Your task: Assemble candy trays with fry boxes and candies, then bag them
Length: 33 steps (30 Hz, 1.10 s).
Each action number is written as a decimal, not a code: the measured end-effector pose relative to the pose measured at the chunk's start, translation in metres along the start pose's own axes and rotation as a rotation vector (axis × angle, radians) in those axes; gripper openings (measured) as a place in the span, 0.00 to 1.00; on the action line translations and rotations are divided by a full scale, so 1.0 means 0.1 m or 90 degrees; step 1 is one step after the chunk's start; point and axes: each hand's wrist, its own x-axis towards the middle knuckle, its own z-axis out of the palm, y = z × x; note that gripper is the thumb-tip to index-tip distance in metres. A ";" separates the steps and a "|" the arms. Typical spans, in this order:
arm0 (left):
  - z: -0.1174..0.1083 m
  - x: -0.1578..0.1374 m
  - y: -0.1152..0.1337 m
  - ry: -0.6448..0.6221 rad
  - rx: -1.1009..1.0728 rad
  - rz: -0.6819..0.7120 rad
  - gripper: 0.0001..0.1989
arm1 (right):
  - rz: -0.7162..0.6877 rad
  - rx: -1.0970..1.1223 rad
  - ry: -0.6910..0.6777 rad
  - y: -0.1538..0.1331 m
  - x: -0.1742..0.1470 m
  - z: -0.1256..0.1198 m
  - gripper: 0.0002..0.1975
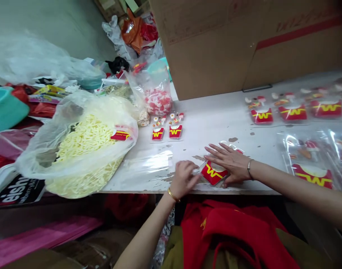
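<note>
In the head view, a clear plastic packet with a red fries sleeve (pixel 212 173) marked with a yellow W lies near the table's front edge. My right hand (pixel 231 161) lies flat across its upper right part, fingers stretched out and spread. My left hand (pixel 185 176) is at the packet's left edge, its fingers curled against clear plastic film; I take it to be pinching that edge. Small pieces in the packet are mostly hidden under my right hand.
A big clear bag of pale yellow sticks (pixel 86 145) stands at left, before a bag of red-and-white pieces (pixel 159 100). Two filled packets (pixel 175 130) lie beside them. More packets (pixel 292 111) line the right. A large cardboard box (pixel 210 48) stands behind.
</note>
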 end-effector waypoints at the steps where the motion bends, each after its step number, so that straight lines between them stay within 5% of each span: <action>1: -0.09 0.00 -0.14 0.048 0.011 -0.063 0.12 | -0.013 0.016 -0.005 0.03 0.05 0.03 0.56; 3: -0.24 0.01 -0.47 0.118 0.058 -0.194 0.12 | -0.028 0.039 -0.005 0.09 0.13 0.08 0.57; 6: -0.33 0.03 -0.90 0.111 0.128 -0.327 0.14 | -0.031 0.038 0.002 0.11 0.18 0.08 0.56; 11: -0.25 0.03 -1.17 0.089 0.162 -0.329 0.06 | 0.006 -0.012 -0.026 0.03 0.17 -0.01 0.51; 19: -0.06 0.04 -0.67 0.026 -0.054 -0.197 0.10 | 0.080 -0.002 0.017 -0.24 0.21 -0.08 0.48; 25: 0.03 0.12 -0.40 -0.024 -0.261 -0.156 0.13 | 0.089 -0.036 -0.053 -0.31 0.13 -0.06 0.52; 33: -0.02 0.23 -0.16 -0.089 -0.116 -0.012 0.14 | 0.127 -0.073 -0.055 -0.38 0.13 0.05 0.56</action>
